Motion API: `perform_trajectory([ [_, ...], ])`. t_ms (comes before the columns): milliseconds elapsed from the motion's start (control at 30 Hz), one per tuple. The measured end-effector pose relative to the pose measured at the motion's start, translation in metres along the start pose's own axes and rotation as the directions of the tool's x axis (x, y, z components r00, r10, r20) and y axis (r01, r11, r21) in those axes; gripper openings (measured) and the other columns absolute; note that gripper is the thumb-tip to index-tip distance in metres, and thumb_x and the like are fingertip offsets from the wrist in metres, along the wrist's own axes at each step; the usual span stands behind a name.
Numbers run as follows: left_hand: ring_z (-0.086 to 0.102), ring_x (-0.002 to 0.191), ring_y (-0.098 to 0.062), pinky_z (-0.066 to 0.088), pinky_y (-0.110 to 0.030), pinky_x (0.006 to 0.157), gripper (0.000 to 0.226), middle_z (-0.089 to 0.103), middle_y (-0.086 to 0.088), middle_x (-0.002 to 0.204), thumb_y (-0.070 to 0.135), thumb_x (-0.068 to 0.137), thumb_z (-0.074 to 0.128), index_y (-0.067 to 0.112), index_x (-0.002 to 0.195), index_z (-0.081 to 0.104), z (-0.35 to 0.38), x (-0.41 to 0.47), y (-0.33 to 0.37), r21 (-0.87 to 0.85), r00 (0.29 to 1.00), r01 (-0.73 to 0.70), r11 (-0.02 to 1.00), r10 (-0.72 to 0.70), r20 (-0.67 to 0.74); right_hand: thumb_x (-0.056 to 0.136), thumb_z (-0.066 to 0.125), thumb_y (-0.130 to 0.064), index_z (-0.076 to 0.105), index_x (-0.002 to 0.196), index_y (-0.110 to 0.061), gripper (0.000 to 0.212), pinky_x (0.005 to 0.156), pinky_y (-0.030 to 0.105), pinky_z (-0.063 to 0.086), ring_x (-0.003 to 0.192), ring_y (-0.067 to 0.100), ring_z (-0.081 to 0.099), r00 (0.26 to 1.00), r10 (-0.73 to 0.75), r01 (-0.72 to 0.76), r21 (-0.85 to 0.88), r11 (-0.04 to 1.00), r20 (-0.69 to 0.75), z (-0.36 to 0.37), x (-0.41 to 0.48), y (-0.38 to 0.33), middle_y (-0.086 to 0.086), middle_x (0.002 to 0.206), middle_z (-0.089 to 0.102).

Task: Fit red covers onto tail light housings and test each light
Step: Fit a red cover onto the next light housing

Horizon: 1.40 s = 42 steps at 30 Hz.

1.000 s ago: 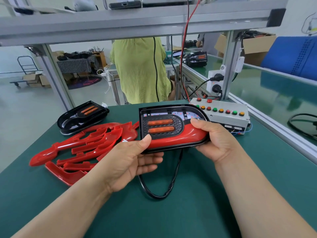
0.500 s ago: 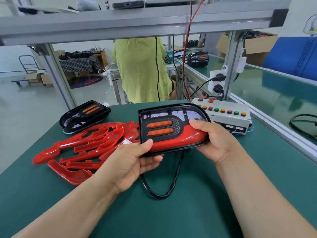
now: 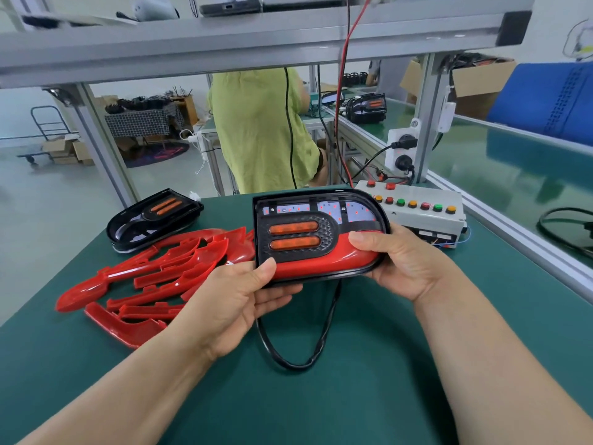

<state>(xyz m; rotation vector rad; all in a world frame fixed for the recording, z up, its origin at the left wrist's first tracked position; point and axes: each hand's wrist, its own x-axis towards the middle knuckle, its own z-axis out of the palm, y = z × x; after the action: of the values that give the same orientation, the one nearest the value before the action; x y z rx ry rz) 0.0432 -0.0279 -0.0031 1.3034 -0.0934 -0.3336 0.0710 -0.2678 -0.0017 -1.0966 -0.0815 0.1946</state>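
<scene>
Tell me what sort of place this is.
Probably a factory assembly bench for vehicle tail lights: a pile of loose red covers, a push-button test box, and an aluminium-framed green worktable.

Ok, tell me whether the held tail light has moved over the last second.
No. The tail light still overlaps the left end of the button box just as before.

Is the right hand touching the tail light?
Touching. Head view: the right hand grips the tail light, thumb lying on its red cover.

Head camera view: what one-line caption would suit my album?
Left hand and right hand hold a tail light housing with a red cover on it, beside spare red covers.
</scene>
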Motion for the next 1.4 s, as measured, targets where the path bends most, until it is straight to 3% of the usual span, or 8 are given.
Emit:
perform_trajectory([
  [167,0.074,0.088,-0.026,0.060,-0.029,0.076,0.032,0.073,-0.014,0.111,0.030,0.083,0.060,0.009,0.100,0.077,0.005,0.000,-0.004,0.049,0.998,-0.054,0.997,0.056,-0.040,0.062,0.075,-0.005,0.068,0.119,-0.007,0.057,0.071,0.042,0.061,0.090,0.028,0.072,1.000,-0.002,0.002,0.014,1.000,-0.019,0.002,0.002,0.001,0.017,0.109,0.074],
  [300,0.071,0.103,-0.028,0.060,-0.034,0.078,0.053,0.071,-0.015,0.117,0.049,0.086,0.051,0.010,0.117,0.071,-0.003,0.001,0.009,0.050,0.996,0.048,0.998,-0.052,0.067,0.063,0.077,-0.011,0.074,0.104,-0.010,0.041,0.067,0.039,0.060,0.084,0.026,0.074,0.999,0.022,-0.019,0.082,0.996,-0.034,0.001,0.003,0.001,0.015,0.102,0.075],
  [433,0.071,0.103,-0.026,0.059,-0.034,0.079,0.080,0.070,-0.017,0.118,0.070,0.085,0.028,0.010,0.110,0.075,-0.009,0.000,0.016,0.091,0.977,0.150,0.985,-0.161,0.139,0.065,0.077,-0.017,0.082,0.081,-0.012,0.017,0.069,0.043,0.062,0.085,0.026,0.074,0.996,0.048,-0.037,0.148,0.988,-0.074,-0.005,0.001,-0.001,0.015,0.098,0.076],
  [600,0.072,0.099,-0.025,0.059,-0.032,0.073,0.071,0.071,-0.017,0.115,0.065,0.085,0.037,0.010,0.110,0.075,-0.006,-0.002,0.016,0.099,0.976,0.161,0.982,-0.173,0.129,0.063,0.079,-0.018,0.081,0.081,-0.010,0.019,0.071,0.047,0.062,0.087,0.027,0.074,0.994,0.058,-0.041,0.174,0.984,-0.097,-0.009,0.002,-0.002,0.016,0.101,0.076],
  [800,0.074,0.094,-0.026,0.061,-0.033,0.076,0.045,0.073,-0.014,0.112,0.033,0.081,0.059,0.005,0.115,0.067,0.006,0.000,0.003,0.035,0.997,0.073,0.997,-0.074,0.029,0.067,0.074,-0.014,0.080,0.095,-0.014,0.028,0.073,0.045,0.062,0.086,0.026,0.074,1.000,0.019,-0.017,0.078,0.997,-0.023,-0.008,0.004,0.001,0.015,0.104,0.075],
  [1000,0.074,0.083,-0.024,0.061,-0.033,0.078,0.043,0.075,-0.017,0.102,0.034,0.083,0.059,0.001,0.109,0.069,0.008,-0.003,-0.006,0.120,1.000,-0.007,0.993,0.011,-0.029,0.065,0.075,-0.013,0.068,0.119,-0.007,0.055,0.081,0.048,0.060,0.097,0.031,0.069,0.999,-0.009,0.010,0.012,1.000,-0.046,-0.007,0.004,-0.002,0.017,0.114,0.071],
  [1233,0.072,0.069,-0.019,0.057,-0.028,0.063,0.065,0.077,-0.008,0.093,0.063,0.072,0.060,0.006,0.103,0.068,0.003,-0.002,0.016,0.432,0.996,-0.064,0.900,0.087,-0.034,0.066,0.077,-0.022,0.069,0.098,-0.009,0.035,0.059,0.040,0.060,0.075,0.027,0.075,0.981,0.018,0.012,0.152,0.988,-0.195,-0.013,-0.001,-0.011,0.013,0.090,0.076],
  [1400,0.064,0.057,-0.009,0.053,-0.030,0.065,0.033,0.074,0.003,0.075,0.044,0.095,0.058,0.016,0.084,0.073,-0.027,0.032,0.043,0.652,0.885,-0.106,0.751,0.370,-0.282,0.085,0.072,-0.034,0.068,0.093,-0.013,0.022,0.050,0.038,0.059,0.063,0.023,0.074,0.938,0.046,0.042,0.242,0.969,-0.344,-0.024,-0.001,-0.016,0.009,0.077,0.076],
])
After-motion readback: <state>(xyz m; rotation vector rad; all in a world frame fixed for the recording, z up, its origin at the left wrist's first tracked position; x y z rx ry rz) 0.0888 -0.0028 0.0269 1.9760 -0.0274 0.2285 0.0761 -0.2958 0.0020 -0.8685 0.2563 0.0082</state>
